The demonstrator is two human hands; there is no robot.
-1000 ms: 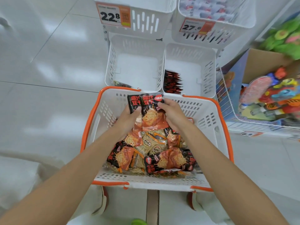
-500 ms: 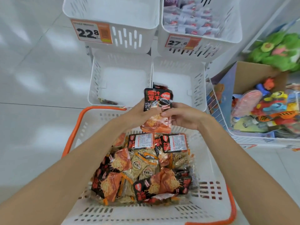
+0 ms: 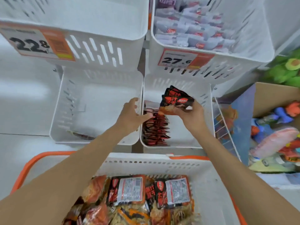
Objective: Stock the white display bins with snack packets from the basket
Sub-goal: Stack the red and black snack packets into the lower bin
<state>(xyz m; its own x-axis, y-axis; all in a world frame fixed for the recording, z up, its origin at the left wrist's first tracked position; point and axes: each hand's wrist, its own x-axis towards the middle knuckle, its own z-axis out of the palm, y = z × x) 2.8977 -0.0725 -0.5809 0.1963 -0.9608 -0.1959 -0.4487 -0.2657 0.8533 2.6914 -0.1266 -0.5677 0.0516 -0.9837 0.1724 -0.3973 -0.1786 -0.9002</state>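
My right hand (image 3: 190, 116) grips a small stack of black-and-red snack packets (image 3: 176, 100) above the lower right white bin (image 3: 205, 127). A row of the same packets (image 3: 154, 130) stands on edge along that bin's left wall. My left hand (image 3: 132, 117) reaches over the divider between the two lower bins, fingers extended and touching the top of that row. The orange-rimmed white basket (image 3: 162, 161) lies at the bottom, holding several orange and black packets (image 3: 138, 197).
The lower left bin (image 3: 65, 111) holds one packet (image 3: 82, 135) at its front edge. Above are a bin with a 22.8 price tag (image 3: 37, 44) and a bin of pale packets (image 3: 191, 25) tagged 27.6. A cardboard box of toys (image 3: 276, 127) stands to the right.
Both hands lifted the packets out of the basket and forward over the lower right bin. My left hand let go of them and moved onto the standing row.
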